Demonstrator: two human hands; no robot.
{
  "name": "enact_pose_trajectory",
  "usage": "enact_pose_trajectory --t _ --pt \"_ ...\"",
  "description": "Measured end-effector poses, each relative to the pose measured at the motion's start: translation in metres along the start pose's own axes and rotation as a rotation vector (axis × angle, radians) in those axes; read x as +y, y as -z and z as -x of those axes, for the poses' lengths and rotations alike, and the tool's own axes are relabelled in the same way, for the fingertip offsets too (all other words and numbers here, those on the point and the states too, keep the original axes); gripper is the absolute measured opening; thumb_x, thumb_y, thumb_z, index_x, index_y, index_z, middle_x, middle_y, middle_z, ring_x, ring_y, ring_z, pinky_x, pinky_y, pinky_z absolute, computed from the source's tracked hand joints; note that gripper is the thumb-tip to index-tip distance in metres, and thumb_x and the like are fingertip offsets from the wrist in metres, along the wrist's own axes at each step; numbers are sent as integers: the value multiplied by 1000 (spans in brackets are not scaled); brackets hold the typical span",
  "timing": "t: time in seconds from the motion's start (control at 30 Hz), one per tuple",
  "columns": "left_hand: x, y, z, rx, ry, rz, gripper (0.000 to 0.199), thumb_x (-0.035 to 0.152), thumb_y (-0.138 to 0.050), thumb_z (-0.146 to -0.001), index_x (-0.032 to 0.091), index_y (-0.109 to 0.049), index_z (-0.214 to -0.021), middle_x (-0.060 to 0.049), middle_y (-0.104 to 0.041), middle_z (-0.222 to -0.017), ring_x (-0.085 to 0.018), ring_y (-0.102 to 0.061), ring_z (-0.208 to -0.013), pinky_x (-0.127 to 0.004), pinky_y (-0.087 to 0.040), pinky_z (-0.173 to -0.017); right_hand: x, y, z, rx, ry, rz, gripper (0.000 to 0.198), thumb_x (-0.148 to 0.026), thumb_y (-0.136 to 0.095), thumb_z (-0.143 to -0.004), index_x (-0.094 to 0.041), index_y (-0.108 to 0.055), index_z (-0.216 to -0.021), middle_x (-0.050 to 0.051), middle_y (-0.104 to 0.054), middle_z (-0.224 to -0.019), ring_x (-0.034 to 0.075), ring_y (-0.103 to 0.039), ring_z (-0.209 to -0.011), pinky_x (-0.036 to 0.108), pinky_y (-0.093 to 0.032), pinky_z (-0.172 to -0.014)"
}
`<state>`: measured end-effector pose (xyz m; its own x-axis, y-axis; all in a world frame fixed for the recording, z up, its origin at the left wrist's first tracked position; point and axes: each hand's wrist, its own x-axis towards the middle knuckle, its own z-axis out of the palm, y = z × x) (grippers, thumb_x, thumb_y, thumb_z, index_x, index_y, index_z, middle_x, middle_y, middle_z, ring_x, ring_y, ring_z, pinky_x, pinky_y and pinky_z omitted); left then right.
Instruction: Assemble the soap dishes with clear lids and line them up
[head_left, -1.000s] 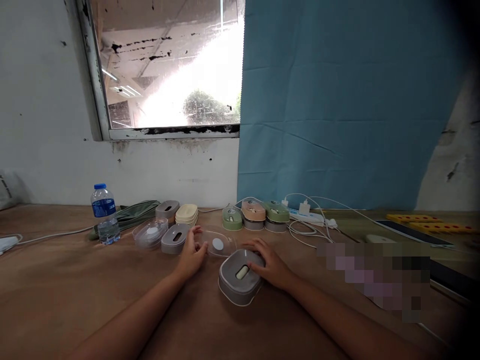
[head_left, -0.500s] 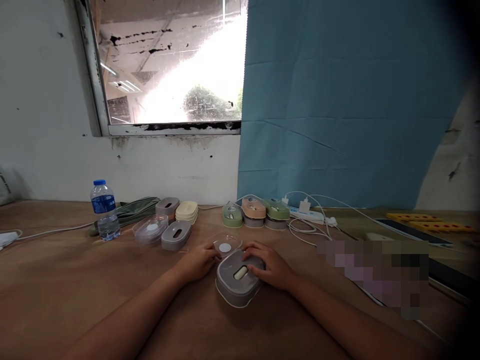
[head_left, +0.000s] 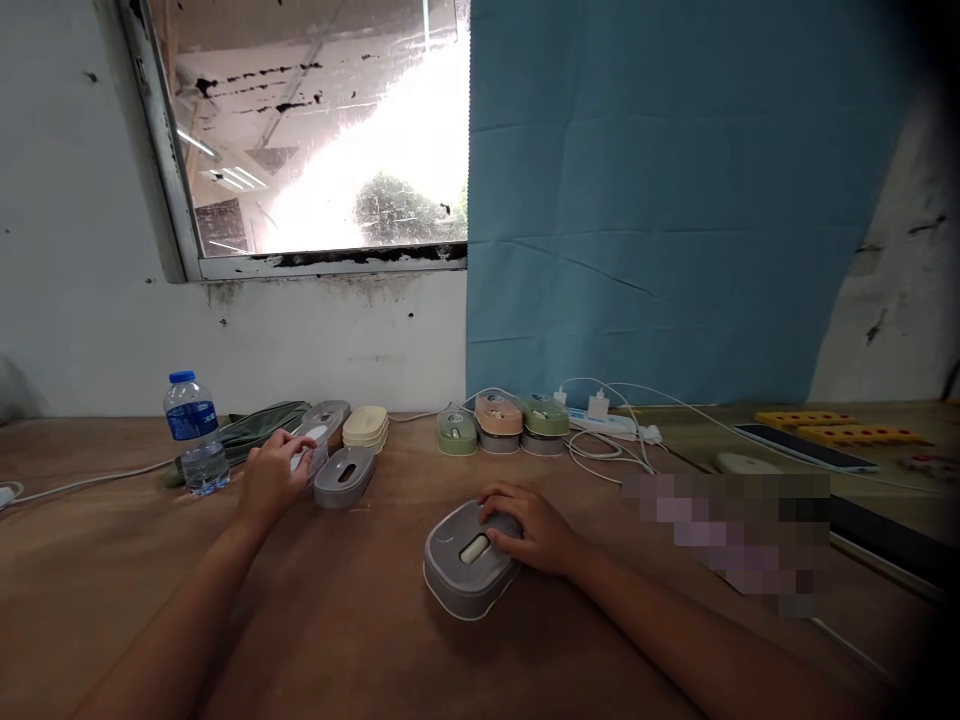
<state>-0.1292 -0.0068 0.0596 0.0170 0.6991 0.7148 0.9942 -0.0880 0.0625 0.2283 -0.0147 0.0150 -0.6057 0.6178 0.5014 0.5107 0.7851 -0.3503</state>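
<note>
A grey oval-cornered plastic box (head_left: 471, 560) with a cream base rim and a pale insert in its lid slot rests on the near middle of the table. My right hand (head_left: 529, 525) grips it from the right, fingers over the far edge and thumb on top. Off to the left, my left hand (head_left: 274, 478) has its fingers closed on a clear plastic cover (head_left: 319, 440) with a white round patch, partly hidden by the fingers. Just right of that hand sits a grey slotted lid (head_left: 345, 477). Stacked cream trays (head_left: 366, 428) stand behind it.
At the left stand a water bottle (head_left: 193, 435) and a dark green cloth (head_left: 247, 430). Along the back are a green box (head_left: 457, 432), a pink-topped box (head_left: 499, 422) and another green-topped box (head_left: 544, 424). White cables and a power strip (head_left: 611, 425) lie at right, near a phone (head_left: 806, 447).
My left hand has moved left from beside the grey box, carrying the clear cover to the other clear covers. My right hand stays on the box. The view has shifted slightly right.
</note>
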Motion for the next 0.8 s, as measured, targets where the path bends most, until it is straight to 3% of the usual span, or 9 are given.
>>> enact_pose_trajectory --t 0.3,0.63,0.8 --pt "-23 -3 7 -147 19 -155 30 28 -38 -76 21 -66 -86 -6 -55 -81 -22 -54 -81 -32 -36 -68 -3 1 0 14 -8 -20 10 -21 -54 -72 -21 -60 -80 5 -58 -95 19 -55 -87 30 -41 -79" --pt "-50 -24 12 -171 62 118 31 34 -41 -74 22 -67 -86 -3 -56 -80 -16 -57 -70 -25 -42 -68 -3 1 -1 7 -1 -1 9 -20 -54 -73 -21 -60 -80 5 -57 -95 18 -55 -87 29 -41 -80" --pt "-52 -23 12 -163 43 104 37 38 -42 -75 19 -61 -100 -4 -53 -86 -18 -57 -75 -27 -43 -70 -2 1 0 7 1 5 9 -21 -54 -73 -21 -59 -81 5 -57 -95 18 -55 -87 29 -41 -80"
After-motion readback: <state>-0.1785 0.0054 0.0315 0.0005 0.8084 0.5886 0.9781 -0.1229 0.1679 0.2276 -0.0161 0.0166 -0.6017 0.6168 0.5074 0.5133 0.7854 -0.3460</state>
